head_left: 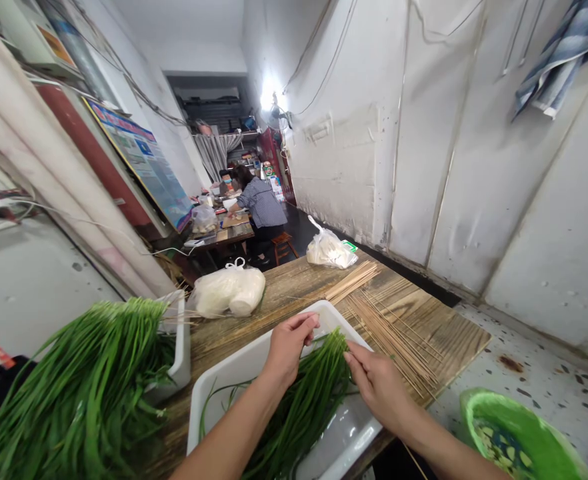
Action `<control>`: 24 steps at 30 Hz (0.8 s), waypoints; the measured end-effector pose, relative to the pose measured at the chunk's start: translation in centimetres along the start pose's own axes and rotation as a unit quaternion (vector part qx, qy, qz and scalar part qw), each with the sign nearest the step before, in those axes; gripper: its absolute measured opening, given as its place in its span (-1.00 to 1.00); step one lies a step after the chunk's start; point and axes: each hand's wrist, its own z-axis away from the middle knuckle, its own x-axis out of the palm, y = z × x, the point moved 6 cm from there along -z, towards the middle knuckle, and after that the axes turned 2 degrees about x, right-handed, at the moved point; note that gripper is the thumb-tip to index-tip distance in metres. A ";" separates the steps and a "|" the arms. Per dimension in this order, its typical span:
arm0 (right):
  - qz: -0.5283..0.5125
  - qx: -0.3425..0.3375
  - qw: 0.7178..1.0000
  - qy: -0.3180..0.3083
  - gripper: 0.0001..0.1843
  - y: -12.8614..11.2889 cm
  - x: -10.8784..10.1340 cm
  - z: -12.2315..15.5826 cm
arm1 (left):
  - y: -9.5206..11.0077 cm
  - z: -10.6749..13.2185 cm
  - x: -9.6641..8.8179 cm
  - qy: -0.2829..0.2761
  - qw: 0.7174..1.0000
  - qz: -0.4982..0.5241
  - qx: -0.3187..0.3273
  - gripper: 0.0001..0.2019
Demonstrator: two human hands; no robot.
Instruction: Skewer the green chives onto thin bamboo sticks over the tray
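Note:
A bunch of green garlic chives [319, 380] lies in a white plastic tub [214, 393], with its pale cut ends towards the far rim. Above those ends, my left hand [290, 343] is closed in a pinch, and whatever may be between its fingertips is too small to make out. My right hand [379, 383] pinches at the right side of the cut ends, thumb and forefinger together on the chives. Long leaves hang down beneath my left forearm. Thin wooden skewers [397, 340] lie on the wooden table [454, 327] to the right of the tub.
A second white tub [181, 347] at left carries a big heap of garlic chives [89, 373]. Tied plastic bags [231, 290] stand along the table's far side. A green basin [524, 433] sits low at right. Farther back, a person [264, 203] works at another table.

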 end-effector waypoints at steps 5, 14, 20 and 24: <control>0.013 -0.008 1.000 0.011 -0.75 0.0 -0.1 0.0 | 0.0 0.0 0.1 -0.016 1.000 0.000 0.001 -0.69; 0.003 0.000 1.000 0.004 -0.75 0.1 -0.1 -0.1 | 0.1 0.1 0.3 -0.012 1.000 0.017 -0.012 -0.66; 0.000 0.003 1.000 -0.002 -0.74 0.3 0.1 -0.2 | 0.1 0.1 0.4 -0.021 1.000 0.022 -0.008 -0.69; 0.002 0.004 1.000 0.004 -0.75 0.3 0.2 -0.2 | 0.2 0.2 0.5 -0.029 0.999 0.020 -0.017 -0.69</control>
